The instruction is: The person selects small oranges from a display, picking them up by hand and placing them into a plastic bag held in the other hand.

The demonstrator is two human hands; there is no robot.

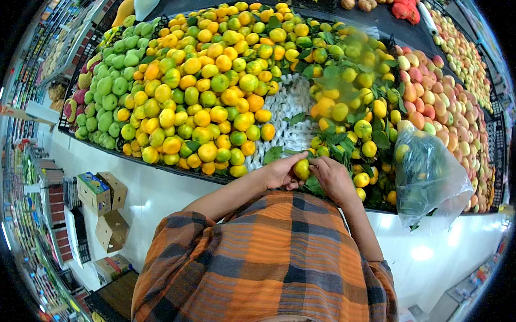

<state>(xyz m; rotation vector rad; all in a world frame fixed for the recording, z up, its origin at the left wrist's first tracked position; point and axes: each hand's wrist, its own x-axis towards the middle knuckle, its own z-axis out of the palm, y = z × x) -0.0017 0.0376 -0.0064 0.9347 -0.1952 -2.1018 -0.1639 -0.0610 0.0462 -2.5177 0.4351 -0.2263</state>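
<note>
Close to my body, my left hand (285,171) holds a yellow-green mandarin (301,169) in its fingers. My right hand (330,178) is at the fruit's right side, fingertips pinched by its top; what they pinch is too small to tell. A green leaf (274,155) lies just beyond my left hand. Beyond my right hand spreads a pile of leafy mandarins (363,129), many with stems and leaves on. Left of it is a larger heap of mandarins (209,98), mostly without leaves. A strip of white woven matting (288,110) shows between the two piles.
A clear plastic bag (430,181) with leaves inside rests at the right front edge. Peaches (450,113) are heaped to the right, green pears (110,85) to the left. The black display rim (171,171) runs before me. Cardboard boxes (94,192) stand on the floor at left.
</note>
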